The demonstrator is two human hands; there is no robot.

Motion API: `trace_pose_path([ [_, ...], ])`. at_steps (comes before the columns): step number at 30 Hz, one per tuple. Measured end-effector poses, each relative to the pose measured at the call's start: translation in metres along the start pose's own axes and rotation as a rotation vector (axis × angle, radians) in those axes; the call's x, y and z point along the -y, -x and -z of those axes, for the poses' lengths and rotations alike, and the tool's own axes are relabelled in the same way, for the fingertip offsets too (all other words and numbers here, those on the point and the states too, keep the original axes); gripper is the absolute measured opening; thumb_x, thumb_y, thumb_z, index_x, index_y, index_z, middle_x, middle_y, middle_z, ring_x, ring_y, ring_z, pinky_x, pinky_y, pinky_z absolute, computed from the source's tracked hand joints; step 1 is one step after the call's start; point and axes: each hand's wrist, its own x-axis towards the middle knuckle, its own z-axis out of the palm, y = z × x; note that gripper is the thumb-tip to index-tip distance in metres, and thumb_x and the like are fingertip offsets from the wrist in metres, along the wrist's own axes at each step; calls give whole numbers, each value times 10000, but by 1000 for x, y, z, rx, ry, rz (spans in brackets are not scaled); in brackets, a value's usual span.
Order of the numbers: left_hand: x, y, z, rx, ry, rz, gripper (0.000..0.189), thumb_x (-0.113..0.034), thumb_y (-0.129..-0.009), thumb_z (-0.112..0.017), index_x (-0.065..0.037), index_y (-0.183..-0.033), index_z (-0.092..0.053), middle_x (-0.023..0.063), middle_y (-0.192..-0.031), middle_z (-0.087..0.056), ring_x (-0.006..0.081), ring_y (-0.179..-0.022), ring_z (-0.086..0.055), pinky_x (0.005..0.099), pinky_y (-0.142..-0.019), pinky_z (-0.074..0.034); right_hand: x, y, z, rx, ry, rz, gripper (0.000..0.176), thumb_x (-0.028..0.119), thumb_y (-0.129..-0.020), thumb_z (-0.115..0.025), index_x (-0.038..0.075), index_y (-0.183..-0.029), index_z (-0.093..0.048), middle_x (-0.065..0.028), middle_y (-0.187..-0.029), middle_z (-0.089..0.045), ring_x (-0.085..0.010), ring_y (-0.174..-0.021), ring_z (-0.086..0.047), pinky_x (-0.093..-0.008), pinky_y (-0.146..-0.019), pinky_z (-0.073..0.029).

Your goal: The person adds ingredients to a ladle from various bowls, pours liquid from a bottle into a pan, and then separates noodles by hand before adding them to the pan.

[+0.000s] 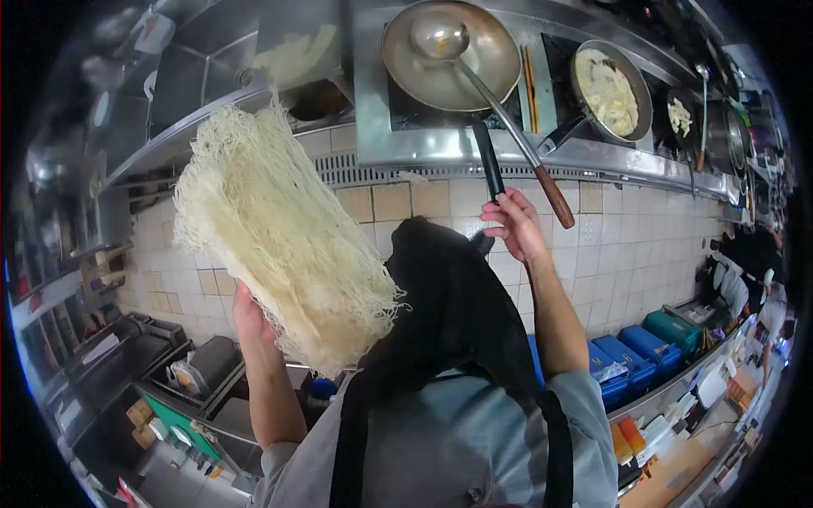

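the left hand [254, 315] is clamped on the noodles [284, 237]; the right hand [517, 224], apart, is at the wok handle [488, 157] past the stove [378, 149] front edge, grip i cannot tell.

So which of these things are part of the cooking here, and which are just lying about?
Likely in use:
- dry noodles, in the left hand
- wok, right hand at its handle
- ladle, resting in the wok

Seemingly just there:
- chopsticks
- pan of pale food
- blue bins
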Motion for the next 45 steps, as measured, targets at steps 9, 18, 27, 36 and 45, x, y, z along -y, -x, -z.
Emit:
trace_pose_path([
  [9, 9, 61, -7, -161, -83, -205, 507, -358, -1038, -421, -54, -1444, -413, 146, -1400, -526, 322, -1240, -547, 486, -1028, -471, -51, -49, -81, 145, -169, -106, 213, 291, -971, -637, 107, -1022, -544, 5, -767, -574, -84, -534, -506, -240, -422, -349],
  [18, 12, 94, -9, -161, 39, -235, 565, -423, -1008, -468, -78, -1452, -416, 120, -1420, -515, 325, -1262, -529, 510, -1045, -449, -59, -49, -88, 127, -29, -172, 275, 340, -966, -633, 118, -1095, -533, -25, -959, -636, -147, -825, -679, -319, -580, -564],
  [27, 10, 82, 20, -65, -3, -198, 576, -423, -993, -505, -92, -1456, -415, 121, -1413, -520, 319, -1255, -535, 505, -1031, -464, -52, -31, -80, 218, 121, -141, 544, 399, -954, -634, 54, -1326, -437, -114, -1221, -587, -260, -1121, -612, -434, -780, -563],
  [36, 12, 67, -31, -312, 99, -151, 506, -371, -1020, -407, -73, -1428, -445, 135, -1387, -538, 303, -1220, -568, 486, -1006, -494, -50, -78, -104, 108, -228, 12, 252, 261, -922, -698, 94, -1050, -560, 5, -814, -591, -105, -678, -589, -283, -555, -485],
  [45, 11, 60, 1, -275, 6, -172, 568, -453, -1029, -398, -60, -1439, -414, 141, -1356, -551, 321, -1170, -588, 474, -978, -511, -44, -40, -118, -60, -214, 169, 122, 146, -959, -620, 99, -1015, -523, 19, -717, -499, -71, -495, -423, -232, -400, -294],
])
